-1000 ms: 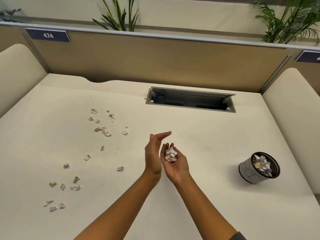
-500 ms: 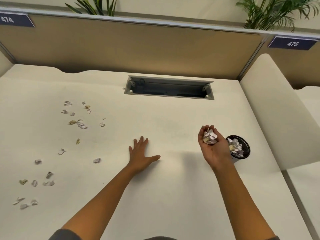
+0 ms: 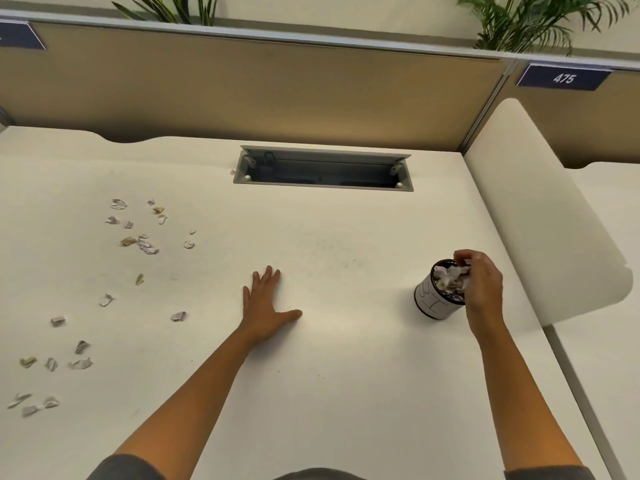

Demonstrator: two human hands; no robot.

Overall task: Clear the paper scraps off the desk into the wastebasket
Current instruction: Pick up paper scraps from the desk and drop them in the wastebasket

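Paper scraps (image 3: 138, 244) lie scattered over the left part of the desk (image 3: 329, 375), in a loose trail running from a far cluster down to the near left edge, each piece apart from the next. More crumpled paper fills the wastebasket (image 3: 433, 303), a small dark-rimmed can with a pale wall that stands upright on the right side of the desk, just beside the rounded side panel (image 3: 540, 220).

The right hand (image 3: 483, 282) is tipped over the right rim of the wastebasket, back of the hand up, fingers curled together and downward around a bit of white paper that shows at the fingertips; how much it grips cannot be told, since the palm faces away.

The left hand (image 3: 265, 306) rests flat on the desk near the middle, palm down, fingers straight and close together, thumb spread out to the right. It touches no paper; the nearest scrap (image 3: 178, 316) lies to its left.

At the far side a grey cable tray (image 3: 323, 168) is sunk into the desk, with a tan partition (image 3: 259, 84) behind it, a plate marked 475 (image 3: 563, 77) at the far right, and green plants (image 3: 526, 22) above.
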